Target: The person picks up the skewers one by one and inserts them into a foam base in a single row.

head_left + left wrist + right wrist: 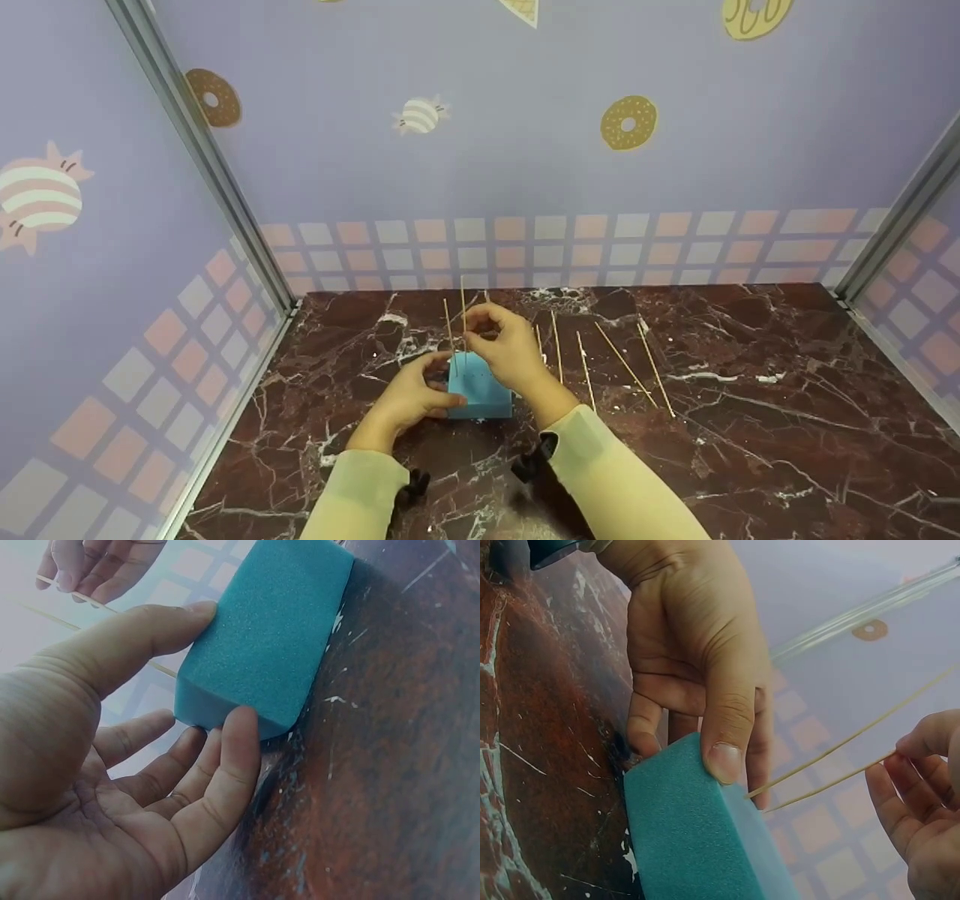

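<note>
A blue foam block rests on the table. My left hand grips its left side, with the thumb on one face and fingers along the end, as the left wrist view shows on the block. Just above the block, my right hand pinches a thin wooden stick between thumb and fingertips. That stick's lower end meets the block's top. A second stick stands in the block to its left, near the left edge. Both sticks rise from the top face in the right wrist view.
Several loose sticks lie on the dark red marbled table to the right of the block. Partly hidden behind my right hand is another stick. Patterned panels enclose the back and sides, with metal posts at the corners.
</note>
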Motion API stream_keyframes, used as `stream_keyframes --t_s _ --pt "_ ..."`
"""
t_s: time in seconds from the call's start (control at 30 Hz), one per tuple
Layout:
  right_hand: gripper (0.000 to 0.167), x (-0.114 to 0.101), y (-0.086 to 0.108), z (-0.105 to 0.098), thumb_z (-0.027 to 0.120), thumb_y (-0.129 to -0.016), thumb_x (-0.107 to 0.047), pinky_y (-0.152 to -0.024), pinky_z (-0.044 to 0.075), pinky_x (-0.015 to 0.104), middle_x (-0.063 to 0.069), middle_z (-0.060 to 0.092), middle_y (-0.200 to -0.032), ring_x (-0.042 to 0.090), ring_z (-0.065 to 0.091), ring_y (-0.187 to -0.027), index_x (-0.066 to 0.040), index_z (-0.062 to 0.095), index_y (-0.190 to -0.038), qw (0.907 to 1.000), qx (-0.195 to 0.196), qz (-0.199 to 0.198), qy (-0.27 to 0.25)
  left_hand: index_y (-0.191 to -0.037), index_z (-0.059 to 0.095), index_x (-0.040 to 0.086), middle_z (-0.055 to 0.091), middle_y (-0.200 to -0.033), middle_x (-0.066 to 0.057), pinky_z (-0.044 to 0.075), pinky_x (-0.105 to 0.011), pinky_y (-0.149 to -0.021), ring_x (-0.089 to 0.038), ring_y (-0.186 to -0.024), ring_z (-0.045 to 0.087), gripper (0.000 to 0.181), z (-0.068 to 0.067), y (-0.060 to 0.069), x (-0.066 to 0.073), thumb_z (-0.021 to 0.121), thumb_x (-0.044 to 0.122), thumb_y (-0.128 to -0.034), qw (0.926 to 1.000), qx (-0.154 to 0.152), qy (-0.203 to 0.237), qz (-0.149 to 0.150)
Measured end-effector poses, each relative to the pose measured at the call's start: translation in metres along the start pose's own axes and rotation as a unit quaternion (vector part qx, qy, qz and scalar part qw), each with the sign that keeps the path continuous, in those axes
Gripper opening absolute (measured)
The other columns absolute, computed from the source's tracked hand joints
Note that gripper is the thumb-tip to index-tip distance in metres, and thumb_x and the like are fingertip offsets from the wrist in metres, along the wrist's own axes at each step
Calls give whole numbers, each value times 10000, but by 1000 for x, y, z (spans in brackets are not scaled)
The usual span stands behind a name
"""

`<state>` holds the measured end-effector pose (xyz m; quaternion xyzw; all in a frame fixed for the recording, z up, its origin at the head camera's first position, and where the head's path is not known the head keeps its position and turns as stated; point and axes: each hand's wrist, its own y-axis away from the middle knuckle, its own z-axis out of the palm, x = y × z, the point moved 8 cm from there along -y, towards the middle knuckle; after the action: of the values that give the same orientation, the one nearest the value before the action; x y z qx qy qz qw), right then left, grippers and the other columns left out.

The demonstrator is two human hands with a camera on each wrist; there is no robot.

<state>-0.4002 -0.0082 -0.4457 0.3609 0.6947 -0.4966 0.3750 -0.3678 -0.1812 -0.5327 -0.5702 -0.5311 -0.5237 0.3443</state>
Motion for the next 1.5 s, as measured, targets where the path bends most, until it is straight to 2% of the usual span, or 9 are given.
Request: stream_keyframes --t_s 0.27,0.5,0.73,0.93,1.17,1.5 --pt "219 2 0 2 773 -986 61 -854 622 232 133 789 -1061 128 709 -926 -57 803 -1169 9999 -65 -23 116 -1704 490 92 534 -1671 -230 706 -371 -788 -249 -1071 745 951 -1 0 -1 961 53 -878 10000 30 -1 -51" --pt "219 1 0 3 770 -986 63 -847 639 240 135 790 -1061 130 724 -927 -55 801 -1168 9999 -99 -59 124 -1702 479 58 541 -1646 -256 712 -388 -798 -265 -1105 743 953 1 1 1 958 39 -879 10000 10 -13 18" --pt "204 4 0 4 779 -987 52 -857 633 231 137 798 -1069 116 717 -933 -49 798 -1163 9997 -152 -27 173 -1702 498 103 534 -1679 -227 708 -380 -797 -260 -1096 748 942 -1 0 -2 960 55 -882 10000 54 -16 -50" --pt "172 8 1 7 790 -991 30 -897 652 308 114 799 -1053 133 719 -947 -76 794 -1127 9994 -243 -38 253 -1707 490 97 540 -1672 -228 710 -389 -808 -259 -1106 745 945 -1 -1 -3 956 60 -885 10000 52 -36 -49" --pt "170 13 2 6 796 -991 18 -877 648 274 124 796 -1059 127 713 -943 -65 789 -1139 9994 -273 26 225 -1707 487 90 549 -1649 -234 707 -371 -793 -246 -1094 750 946 0 -3 -3 953 47 -885 10000 20 48 -40" --pt "162 12 4 12 760 -988 38 -956 687 419 117 791 -1052 195 751 -1011 -67 782 -1110 9987 -419 -79 289 -1704 486 81 566 -1639 -234 712 -374 -795 -249 -1094 766 948 0 -3 -4 942 12 -877 9999 44 86 -78"
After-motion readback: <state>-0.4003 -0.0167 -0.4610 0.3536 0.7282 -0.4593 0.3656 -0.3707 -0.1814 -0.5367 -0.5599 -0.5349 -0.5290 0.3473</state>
